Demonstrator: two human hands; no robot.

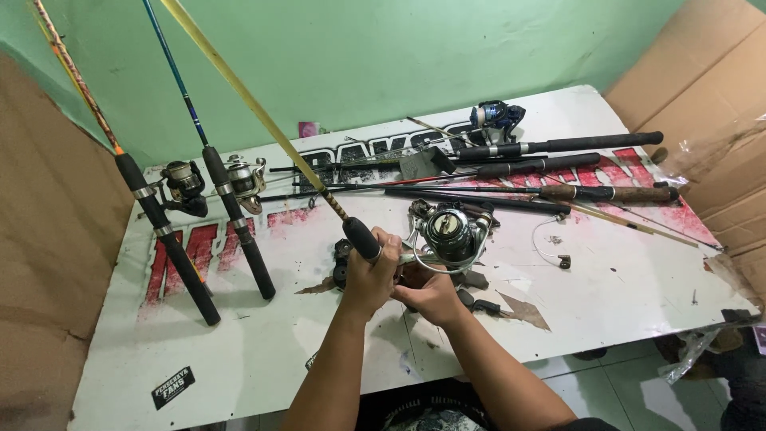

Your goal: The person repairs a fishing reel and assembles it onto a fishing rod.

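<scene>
Looking down from the head camera, the left hand [369, 275] was closed around the black handle of a yellow rod [263, 120], which slanted up and away to the left. The right hand [431, 294] was closed at the rod's seat, just below a silver reel [448, 233]. The rod looked light, stiff and whippy; the handle seemed its safest hold. The table [263, 351] lay bare near its front edge, while more rods [558, 172] crowded the far side.
</scene>
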